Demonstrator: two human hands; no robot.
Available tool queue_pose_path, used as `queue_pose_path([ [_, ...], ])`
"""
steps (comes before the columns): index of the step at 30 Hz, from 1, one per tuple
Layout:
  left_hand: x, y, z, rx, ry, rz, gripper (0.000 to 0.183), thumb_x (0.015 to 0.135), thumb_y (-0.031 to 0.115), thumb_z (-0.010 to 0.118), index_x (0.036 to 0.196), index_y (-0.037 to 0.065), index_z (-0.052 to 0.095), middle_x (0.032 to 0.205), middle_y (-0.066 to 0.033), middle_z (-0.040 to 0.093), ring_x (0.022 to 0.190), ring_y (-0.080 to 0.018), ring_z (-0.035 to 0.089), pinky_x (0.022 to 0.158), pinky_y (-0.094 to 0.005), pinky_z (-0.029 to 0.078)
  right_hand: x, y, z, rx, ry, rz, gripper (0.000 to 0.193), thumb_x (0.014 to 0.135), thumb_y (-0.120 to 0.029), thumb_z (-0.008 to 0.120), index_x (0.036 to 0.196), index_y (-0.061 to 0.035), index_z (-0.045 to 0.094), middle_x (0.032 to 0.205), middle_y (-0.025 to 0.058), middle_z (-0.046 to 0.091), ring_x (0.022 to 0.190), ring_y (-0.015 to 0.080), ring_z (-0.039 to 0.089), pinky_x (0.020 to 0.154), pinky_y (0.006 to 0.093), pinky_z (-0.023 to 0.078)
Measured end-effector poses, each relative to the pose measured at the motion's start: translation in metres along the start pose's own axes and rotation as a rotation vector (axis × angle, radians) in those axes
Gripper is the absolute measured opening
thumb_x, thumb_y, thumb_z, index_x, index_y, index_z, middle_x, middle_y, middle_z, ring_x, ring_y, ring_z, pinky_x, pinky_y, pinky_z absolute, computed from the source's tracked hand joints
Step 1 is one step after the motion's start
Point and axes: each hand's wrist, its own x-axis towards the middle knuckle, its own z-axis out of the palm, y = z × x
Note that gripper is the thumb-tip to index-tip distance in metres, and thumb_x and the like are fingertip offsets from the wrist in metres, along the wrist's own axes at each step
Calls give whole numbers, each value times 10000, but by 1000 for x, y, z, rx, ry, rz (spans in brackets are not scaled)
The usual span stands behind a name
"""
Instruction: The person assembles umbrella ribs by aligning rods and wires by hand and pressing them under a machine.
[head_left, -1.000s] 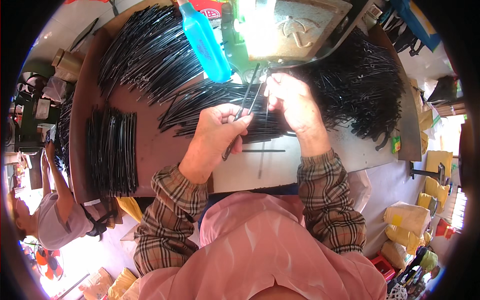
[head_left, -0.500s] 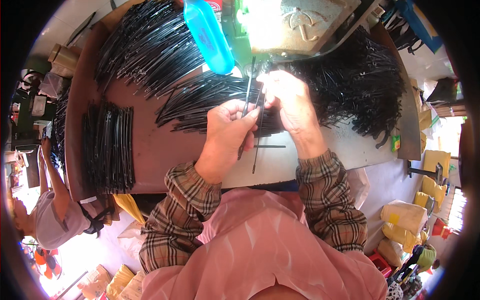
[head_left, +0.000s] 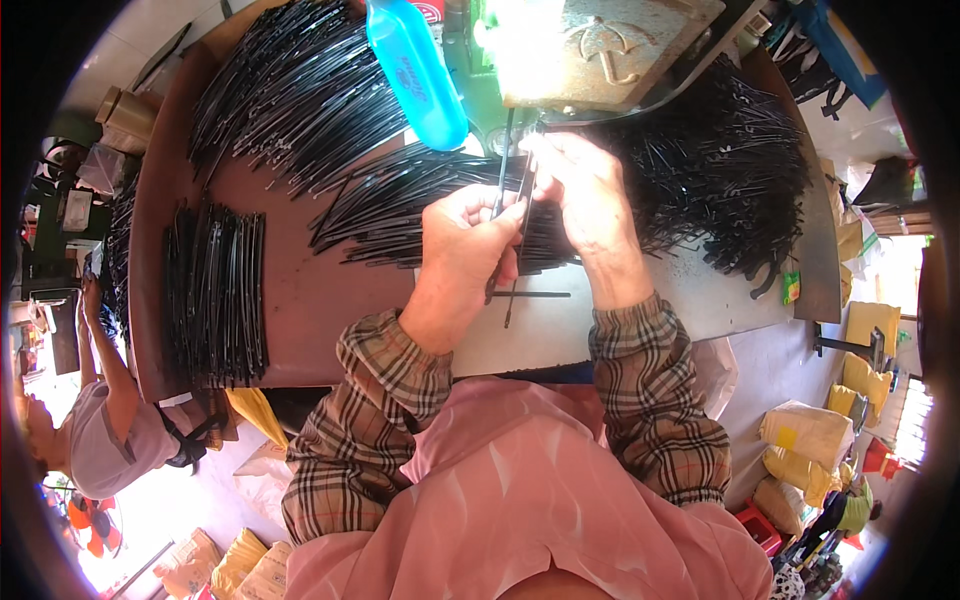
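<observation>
My left hand [head_left: 465,238] is closed, thumb against fingers, on thin black rods that look like umbrella ribs. One held rod [head_left: 525,185] runs from my right fingertips past my left thumb, its lower end over the pale table edge. A second dark bar [head_left: 505,150] passes through my left hand up to the machine's front; I cannot tell whether it belongs to the machine. My right hand [head_left: 585,185] pinches the upper end of the rod, just below the metal machine head [head_left: 600,60] with a raised umbrella shape. Its fingertips partly hide that end.
Black rods lie in a far-left pile [head_left: 290,100], a near-left bundle [head_left: 215,295], a middle pile [head_left: 400,205] and a tangled right heap [head_left: 720,160]. A blue plastic tray [head_left: 415,75] stands left of the machine. One loose rod [head_left: 535,294] lies near me. Another person [head_left: 110,420] works at left.
Both hands have risen slightly toward the machine, the left also a little to the right. The held rod has moved up with them, and the rods now lie closer together.
</observation>
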Motion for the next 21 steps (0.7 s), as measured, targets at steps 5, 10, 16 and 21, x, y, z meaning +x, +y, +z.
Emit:
queue_pose_path([
  [5,-1,0,0,-40,-20,25,133,874,111,629,900,-19,618,703,-46,567,457,-95,498,405,-227,358,-1,-1,0,-12,9,-13,144,900,-124,644,910,16,675,653,-6,561,574,62,522,554,206,446],
  [10,-2,-1,0,-18,-31,-10,132,873,100,609,936,-16,611,718,-46,564,474,-97,489,420,-230,364,0,2,-2,-24,14,5,150,902,-141,643,895,7,670,649,-11,557,573,58,519,556,204,441],
  [16,-10,16,6,-215,-93,-161,160,884,114,578,981,-11,599,756,-49,547,549,-98,473,499,-231,394,3,-2,-5,32,-7,70,174,900,-183,647,867,-12,652,649,-22,544,535,54,510,513,194,424],
  [21,-11,21,7,-195,-104,-163,165,884,118,578,985,-11,597,783,-54,542,566,-99,473,511,-228,393,2,-3,-3,19,-18,49,169,909,-173,635,861,-12,642,664,-14,547,523,56,506,498,194,418],
])
